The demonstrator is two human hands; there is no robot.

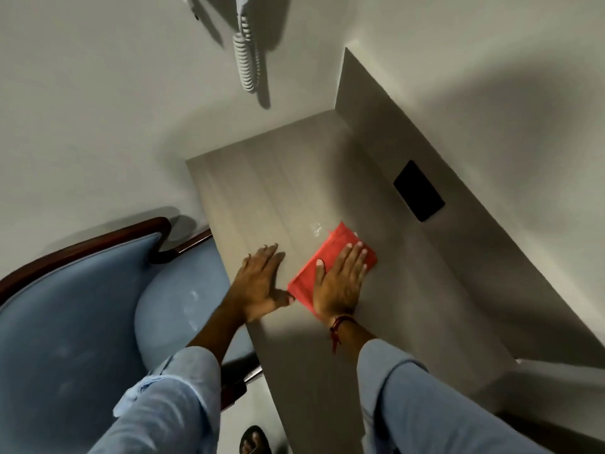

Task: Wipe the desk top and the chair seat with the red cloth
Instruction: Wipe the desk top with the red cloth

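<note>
A folded red cloth (340, 249) lies flat on the pale wood-grain desk top (262, 191). My right hand (339, 283) presses palm-down on the cloth with its fingers spread, covering the near half of it. My left hand (260, 283) rests flat on the bare desk just left of the cloth, near the desk's left edge, its thumb touching the cloth's near corner. The blue upholstered chair seat (183, 290) with a dark wooden frame sits to the left, below the desk edge.
A grey panel (409, 257) with a black rectangular plate (418, 191) rises along the desk's right side. A white wall unit with a coiled cord (247, 57) hangs on the wall beyond the desk. The blue chair back (65, 322) fills the lower left.
</note>
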